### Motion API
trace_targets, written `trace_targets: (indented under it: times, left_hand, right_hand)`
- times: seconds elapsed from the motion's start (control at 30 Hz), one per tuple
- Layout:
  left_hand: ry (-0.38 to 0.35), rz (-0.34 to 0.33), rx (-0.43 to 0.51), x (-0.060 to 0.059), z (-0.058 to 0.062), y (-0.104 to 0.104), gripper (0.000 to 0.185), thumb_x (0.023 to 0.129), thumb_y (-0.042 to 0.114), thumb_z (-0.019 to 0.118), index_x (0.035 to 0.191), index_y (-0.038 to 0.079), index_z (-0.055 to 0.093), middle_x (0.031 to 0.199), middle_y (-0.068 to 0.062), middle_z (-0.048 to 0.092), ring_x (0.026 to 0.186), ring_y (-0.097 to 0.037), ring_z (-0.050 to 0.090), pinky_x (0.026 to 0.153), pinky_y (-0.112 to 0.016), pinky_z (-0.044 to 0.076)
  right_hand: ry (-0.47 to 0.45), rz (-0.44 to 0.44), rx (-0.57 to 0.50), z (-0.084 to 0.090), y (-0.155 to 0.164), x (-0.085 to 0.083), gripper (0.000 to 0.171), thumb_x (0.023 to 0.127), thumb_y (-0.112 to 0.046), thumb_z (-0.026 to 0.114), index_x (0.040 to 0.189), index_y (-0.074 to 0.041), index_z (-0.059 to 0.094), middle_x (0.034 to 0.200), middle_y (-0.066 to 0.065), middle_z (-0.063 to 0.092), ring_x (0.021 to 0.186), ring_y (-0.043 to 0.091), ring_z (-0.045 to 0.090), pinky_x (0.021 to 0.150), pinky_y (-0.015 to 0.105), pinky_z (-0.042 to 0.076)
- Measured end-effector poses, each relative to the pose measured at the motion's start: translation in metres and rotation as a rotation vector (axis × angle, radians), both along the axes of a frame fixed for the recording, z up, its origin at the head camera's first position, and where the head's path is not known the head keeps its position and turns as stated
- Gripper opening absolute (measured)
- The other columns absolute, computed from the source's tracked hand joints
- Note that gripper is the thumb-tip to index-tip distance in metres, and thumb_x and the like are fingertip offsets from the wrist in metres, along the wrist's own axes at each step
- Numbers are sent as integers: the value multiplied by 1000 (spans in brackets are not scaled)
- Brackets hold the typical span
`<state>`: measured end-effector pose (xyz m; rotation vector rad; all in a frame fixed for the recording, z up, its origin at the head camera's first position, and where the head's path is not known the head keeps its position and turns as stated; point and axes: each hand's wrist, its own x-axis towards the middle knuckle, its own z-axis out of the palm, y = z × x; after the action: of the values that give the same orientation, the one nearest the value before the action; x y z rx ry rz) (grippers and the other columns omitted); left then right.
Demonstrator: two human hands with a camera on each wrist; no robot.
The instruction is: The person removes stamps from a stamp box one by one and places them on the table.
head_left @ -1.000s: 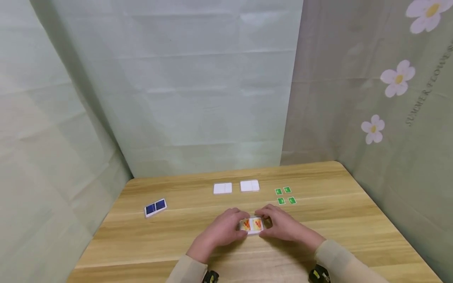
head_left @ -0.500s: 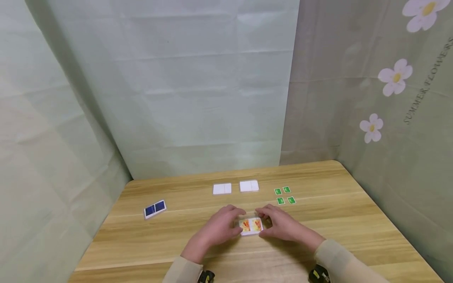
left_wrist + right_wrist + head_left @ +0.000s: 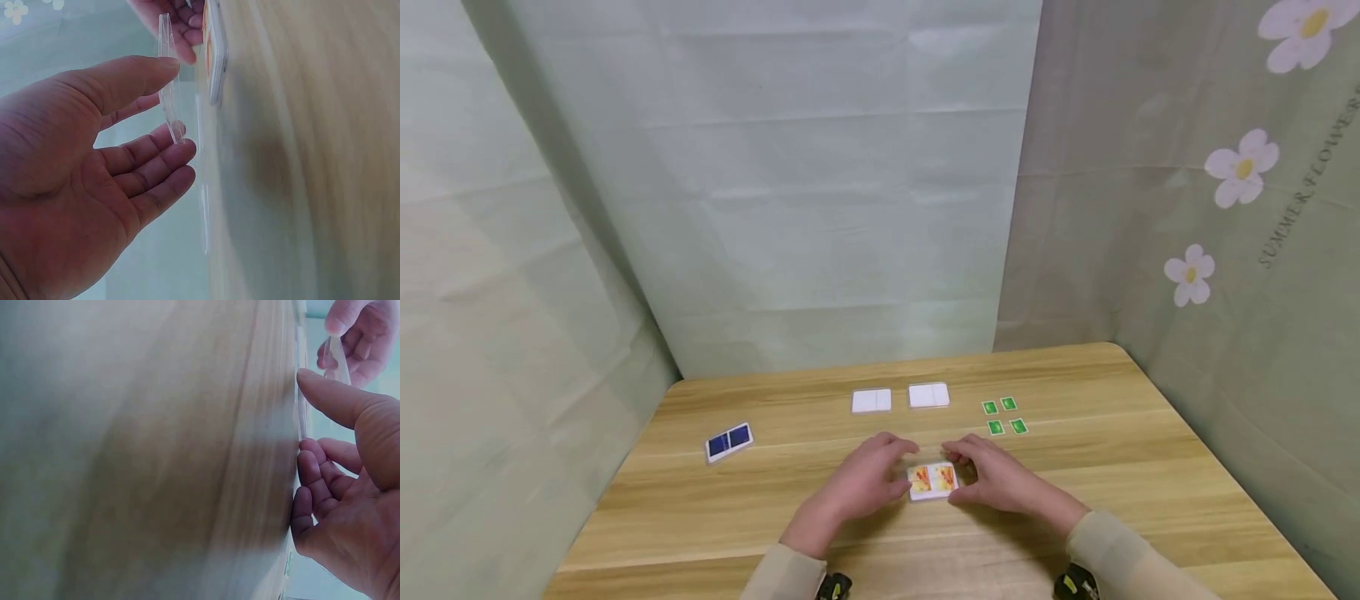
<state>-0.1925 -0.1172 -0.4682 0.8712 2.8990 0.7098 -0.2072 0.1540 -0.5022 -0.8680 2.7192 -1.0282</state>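
Observation:
A clear plastic cover [image 3: 169,103] is pinched between the thumb and fingers of my left hand [image 3: 863,479], tilted up off the table in the left wrist view. It barely shows from the head. Just right of it lies a flat white case [image 3: 931,492] with two orange-and-yellow picture squares [image 3: 944,477] side by side on top. My right hand [image 3: 992,477] grips this case at its right end, thumb on the near edge and fingers on the far edge. In the right wrist view the case [image 3: 301,409] is seen edge-on, between thumb and fingertips.
Two white cards in clear cases, a left one [image 3: 871,401] and a right one [image 3: 928,395], lie at the back of the wooden table [image 3: 760,517]. Several small green squares [image 3: 1018,426] are to their right. A dark blue two-panel case [image 3: 729,442] lies far left. Cloth hangs around.
My left hand has drawn a little leftward from the case with the clear cover, which has come away from it. The right hand stays at the case's right end.

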Motion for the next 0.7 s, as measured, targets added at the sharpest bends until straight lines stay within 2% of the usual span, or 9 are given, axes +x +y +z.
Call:
trace_targets:
  times: [0.27, 0.4, 0.7]
  left_hand:
    - [14, 40, 20, -3, 1, -23, 52, 94, 13, 89, 143, 9, 69, 137, -11, 66, 123, -30, 65, 105, -53, 56]
    - [43, 47, 34, -4, 1, -36, 51, 93, 9, 90, 140, 7, 70, 136, -12, 66, 123, -32, 66, 106, -55, 56]
    - [58, 87, 56, -9, -1, -69, 51, 91, 3, 89, 138, 3, 70, 136, -17, 67, 124, -38, 65, 108, -58, 54]
  right_hand:
    - [18, 17, 10, 1, 0, 0, 66, 88, -27, 96, 144, -5, 68, 128, 3, 66, 116, 25, 65, 103, 50, 55]
    - [26, 15, 24, 3, -1, 1, 62, 88, -28, 96, 140, -7, 71, 129, 3, 66, 117, 26, 65, 103, 53, 54]
    - [42, 9, 67, 0, -2, 1, 58, 88, -34, 95, 136, -9, 73, 128, 0, 65, 117, 26, 64, 104, 55, 54]
